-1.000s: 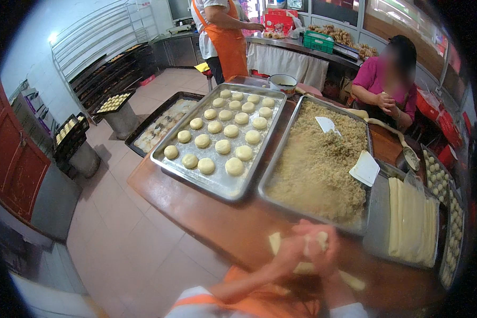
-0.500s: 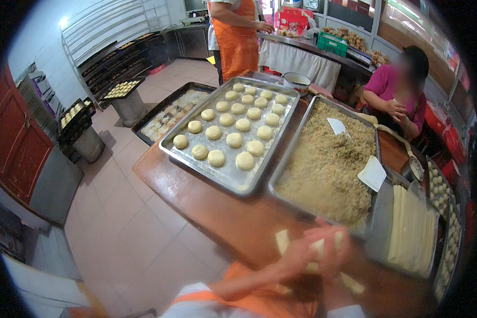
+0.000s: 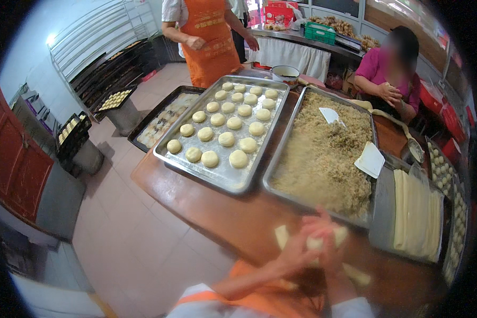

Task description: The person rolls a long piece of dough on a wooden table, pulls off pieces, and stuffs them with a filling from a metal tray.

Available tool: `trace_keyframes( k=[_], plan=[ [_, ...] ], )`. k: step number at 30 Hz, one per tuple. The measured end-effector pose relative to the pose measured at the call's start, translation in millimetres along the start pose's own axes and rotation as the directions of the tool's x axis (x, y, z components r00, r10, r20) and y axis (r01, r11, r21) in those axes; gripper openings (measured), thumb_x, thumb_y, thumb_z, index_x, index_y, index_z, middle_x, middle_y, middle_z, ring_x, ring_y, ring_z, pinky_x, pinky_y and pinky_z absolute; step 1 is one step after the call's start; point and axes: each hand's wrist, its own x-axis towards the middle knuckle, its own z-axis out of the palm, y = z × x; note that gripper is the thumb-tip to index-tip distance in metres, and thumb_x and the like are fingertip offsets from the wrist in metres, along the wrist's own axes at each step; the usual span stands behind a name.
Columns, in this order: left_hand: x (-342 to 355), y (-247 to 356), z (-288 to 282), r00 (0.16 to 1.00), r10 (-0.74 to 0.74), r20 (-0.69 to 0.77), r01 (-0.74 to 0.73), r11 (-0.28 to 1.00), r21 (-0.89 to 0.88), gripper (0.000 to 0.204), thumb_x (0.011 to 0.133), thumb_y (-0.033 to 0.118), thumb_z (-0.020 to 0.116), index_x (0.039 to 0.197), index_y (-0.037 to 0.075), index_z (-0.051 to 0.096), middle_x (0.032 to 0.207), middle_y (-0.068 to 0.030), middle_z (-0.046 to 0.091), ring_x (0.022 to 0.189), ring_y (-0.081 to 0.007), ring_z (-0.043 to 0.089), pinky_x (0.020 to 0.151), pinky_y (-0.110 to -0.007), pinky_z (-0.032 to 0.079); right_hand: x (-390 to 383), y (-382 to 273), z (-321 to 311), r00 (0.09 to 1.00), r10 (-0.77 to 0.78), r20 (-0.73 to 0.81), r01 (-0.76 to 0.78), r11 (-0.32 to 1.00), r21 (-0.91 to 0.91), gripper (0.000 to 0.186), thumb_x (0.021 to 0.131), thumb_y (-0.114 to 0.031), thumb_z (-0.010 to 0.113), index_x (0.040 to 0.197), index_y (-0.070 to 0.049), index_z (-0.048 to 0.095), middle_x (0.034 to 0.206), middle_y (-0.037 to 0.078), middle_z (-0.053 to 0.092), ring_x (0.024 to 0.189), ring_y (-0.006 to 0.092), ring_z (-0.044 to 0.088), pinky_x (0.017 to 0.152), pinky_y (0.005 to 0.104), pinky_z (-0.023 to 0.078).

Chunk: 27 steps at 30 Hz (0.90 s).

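Observation:
My left hand (image 3: 297,250) and my right hand (image 3: 329,257) come together over the near edge of the wooden table, fingers closed around a pale piece of dough (image 3: 314,243). Motion blurs the fingertips somewhat. Loose strips of dough lie around my hands: one dough strip (image 3: 282,236) to the left, another dough piece (image 3: 357,274) to the right. Just beyond stands a metal tray of crumbly brown filling (image 3: 323,164), with two white scrapers in it, one scraper (image 3: 370,160) near its right side. Left of it, a metal tray (image 3: 217,177) carries rows of round filled-looking dough buns (image 3: 226,139).
Long dough strips (image 3: 411,212) lie on a tray at the right, beside trays of small dough balls (image 3: 441,167). Across the table a person in pink (image 3: 381,71) works with both hands. Another person in an orange apron (image 3: 212,42) stands beyond. A dark baking tray (image 3: 164,119) is at the left.
The view has shifted a little. My hands stay together on the dough, their fingers slightly rearranged. The person in the orange apron has turned and shows more of the front.

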Motion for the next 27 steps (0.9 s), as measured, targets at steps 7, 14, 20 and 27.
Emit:
trace_keyframes(
  k=[7, 14, 20, 27],
  plan=[
    [-8.5, -26.0, -9.7, 0.890, -0.226, 0.395, 0.176, 0.971, 0.160, 0.043, 0.080, 0.038, 0.049, 0.108, 0.005, 0.051, 0.106, -0.0148, 0.053, 0.096, -0.0242, 0.053, 0.073, -0.032, 0.045, -3.0, -15.2, 7.1, 0.990, 0.137, -0.039, -0.137, 0.991, 0.014, 0.055, 0.082, -0.050, 0.046, 0.106, -0.001, 0.055, 0.097, 0.011, 0.060, 0.103, 0.0228, 0.051, 0.104, 0.0401, 0.019],
    [2.7, 6.7, -4.8, 0.947, -0.128, 0.294, 0.121, 0.992, 0.041, 0.043, 0.078, 0.035, 0.052, 0.110, 0.006, 0.050, 0.107, -0.0157, 0.053, 0.097, -0.0278, 0.053, 0.077, -0.036, 0.044, -12.1, -5.4, -4.7, 0.968, 0.156, -0.195, -0.133, 0.983, 0.127, 0.059, 0.081, -0.056, 0.041, 0.103, -0.002, 0.054, 0.105, 0.019, 0.056, 0.105, 0.0285, 0.050, 0.099, 0.0479, 0.025],
    [-8.6, -7.8, -3.9, 0.961, -0.152, 0.233, 0.155, 0.988, 0.003, 0.039, 0.079, 0.032, 0.053, 0.106, 0.004, 0.052, 0.098, -0.0171, 0.055, 0.086, -0.0295, 0.055, 0.076, -0.037, 0.045, -10.5, 5.9, -5.8, 0.995, -0.052, -0.086, 0.061, 0.993, 0.100, 0.051, 0.082, -0.047, 0.047, 0.107, -0.003, 0.056, 0.101, 0.013, 0.059, 0.100, 0.0270, 0.053, 0.103, 0.0432, 0.020],
    [-8.3, -7.3, -13.3, 0.899, -0.296, 0.324, 0.278, 0.955, 0.101, 0.031, 0.078, 0.023, 0.050, 0.104, 0.007, 0.055, 0.101, -0.0150, 0.056, 0.085, -0.0274, 0.056, 0.074, -0.038, 0.046, -21.3, 12.6, -4.4, 0.989, 0.015, -0.145, -0.006, 0.998, 0.061, 0.039, 0.087, -0.042, 0.041, 0.092, -0.008, 0.059, 0.090, 0.011, 0.062, 0.090, 0.0270, 0.057, 0.103, 0.0447, 0.020]
  ],
)
